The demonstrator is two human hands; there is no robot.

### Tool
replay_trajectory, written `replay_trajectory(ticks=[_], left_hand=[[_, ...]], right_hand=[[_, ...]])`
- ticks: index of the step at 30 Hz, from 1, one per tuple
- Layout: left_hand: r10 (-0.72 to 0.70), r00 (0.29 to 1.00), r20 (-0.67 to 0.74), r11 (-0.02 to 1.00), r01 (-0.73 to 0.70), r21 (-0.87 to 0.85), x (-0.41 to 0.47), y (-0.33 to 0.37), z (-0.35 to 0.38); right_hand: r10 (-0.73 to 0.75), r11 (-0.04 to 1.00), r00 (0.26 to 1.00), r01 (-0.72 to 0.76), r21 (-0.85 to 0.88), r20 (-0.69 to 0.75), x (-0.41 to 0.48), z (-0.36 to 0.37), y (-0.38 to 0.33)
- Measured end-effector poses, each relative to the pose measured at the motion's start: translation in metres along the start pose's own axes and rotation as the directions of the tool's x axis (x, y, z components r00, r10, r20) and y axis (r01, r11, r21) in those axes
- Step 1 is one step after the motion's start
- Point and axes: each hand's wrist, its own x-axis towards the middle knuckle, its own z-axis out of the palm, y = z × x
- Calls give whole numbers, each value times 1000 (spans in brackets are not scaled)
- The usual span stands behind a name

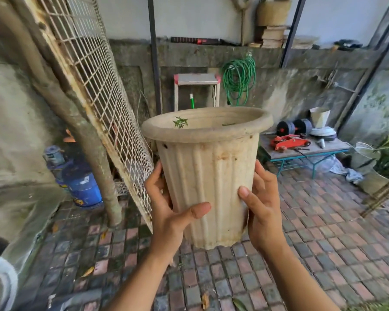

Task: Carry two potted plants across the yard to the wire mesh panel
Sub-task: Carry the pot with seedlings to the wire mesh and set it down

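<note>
Left hand [166, 212], right hand [264, 209] clasp pot [208, 176].

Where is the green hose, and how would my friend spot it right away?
Look at the mossy back wall, past the big ribbed pot held in both hands. The green hose hangs there in a coil, just right of the small stool with red corners. It is the only looped, bright green thing on that wall.
</note>
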Motion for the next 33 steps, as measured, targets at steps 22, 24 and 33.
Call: replay_trajectory(ticks=[22,24,33], left_hand=[[-36,988,-147,999,31,-34,311,-191,51],[-20,986,-167,1000,21,0,333,-204,54],[-20,914,-406,997,47,57,395,-301,77]], right_hand=[[91,996,982,-87,-32,167,360,-24,158],[93,996,979,-90,-26,183,387,-25,175],[211,970,880,-242,20,427,505,-55,275]])
